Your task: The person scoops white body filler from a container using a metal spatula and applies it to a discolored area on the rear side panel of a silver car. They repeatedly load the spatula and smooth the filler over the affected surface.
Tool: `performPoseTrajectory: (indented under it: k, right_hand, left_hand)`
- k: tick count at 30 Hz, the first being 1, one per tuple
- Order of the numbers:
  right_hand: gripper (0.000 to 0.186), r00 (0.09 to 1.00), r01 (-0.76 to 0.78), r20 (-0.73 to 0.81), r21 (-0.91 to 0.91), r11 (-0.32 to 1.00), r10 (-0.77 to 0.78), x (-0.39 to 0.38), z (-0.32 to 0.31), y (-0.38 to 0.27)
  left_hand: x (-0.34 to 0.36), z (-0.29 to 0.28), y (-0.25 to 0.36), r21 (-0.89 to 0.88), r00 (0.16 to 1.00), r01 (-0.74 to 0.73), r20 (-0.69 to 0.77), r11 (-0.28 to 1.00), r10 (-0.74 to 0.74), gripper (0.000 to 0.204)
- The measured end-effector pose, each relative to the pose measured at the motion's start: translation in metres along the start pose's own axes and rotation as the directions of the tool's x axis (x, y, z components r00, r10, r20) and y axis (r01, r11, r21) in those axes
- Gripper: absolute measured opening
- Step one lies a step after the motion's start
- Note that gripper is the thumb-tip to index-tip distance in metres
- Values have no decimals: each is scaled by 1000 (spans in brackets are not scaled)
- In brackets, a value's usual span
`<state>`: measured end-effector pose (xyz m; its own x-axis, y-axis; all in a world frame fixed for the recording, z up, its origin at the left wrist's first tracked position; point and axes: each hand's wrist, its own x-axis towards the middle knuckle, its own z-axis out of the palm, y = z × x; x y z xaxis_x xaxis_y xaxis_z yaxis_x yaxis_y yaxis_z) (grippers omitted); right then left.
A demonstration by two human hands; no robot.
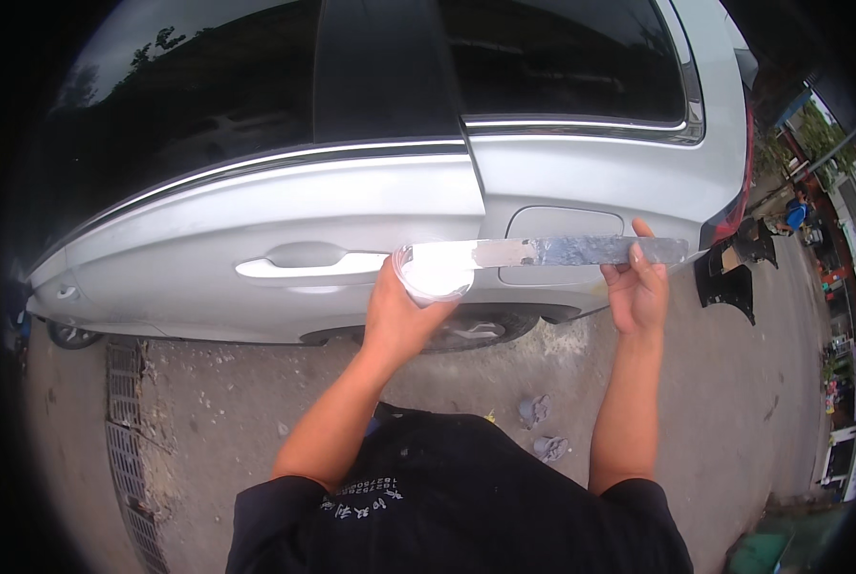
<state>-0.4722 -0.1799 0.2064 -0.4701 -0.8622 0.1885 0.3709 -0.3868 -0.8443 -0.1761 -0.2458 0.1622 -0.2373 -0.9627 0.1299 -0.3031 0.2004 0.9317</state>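
My left hand [399, 320] is wrapped round a clear-walled tub [405, 277] with white, paste-like stuff in it. In my right hand [636, 298] is a long flat strip [571, 251], pinched near its far right end. The strip lies almost level, pale toward the tub and smeared grey-blue along its right half. Its left end reaches over or into the tub's white contents; glare hides exactly where it ends. Both hands are held up in front of the car's side.
A silver car [380, 206] spans the view ahead, with a door handle [304, 268], fuel flap [567, 222] and rear wheel [471, 332]. A drain grate [127, 411] runs along the ground at left. Black curved panels [726, 287] lie at right. My shoes [548, 448] stand below.
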Motion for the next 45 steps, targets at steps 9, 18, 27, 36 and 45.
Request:
performPoseTrajectory:
  k: [9,18,27,36,45]
  right_hand:
    - [60,967,111,250,-289,951,-37,-32,6,0]
    - [54,774,37,589,-409,912,234,-4,12,24]
    - [43,532,128,793,-424,897,298,25,-8,40]
    - [40,467,168,842,-383,908,269,30,7,36]
    - [41,546,22,754,-448,894,365,37,0,48]
  left_hand:
    - [-48,12,-53,166,988,-49,154,985,23,75]
    - [-93,88,-87,244,995,-23,-88,969,46,77]
    - [-131,156,-74,237,906,206,-413,949,-94,76]
    - [-133,174,-69,229,809,278,-579,933,-99,76]
    - [-125,194,-85,96,767,274,-622,957,-157,80]
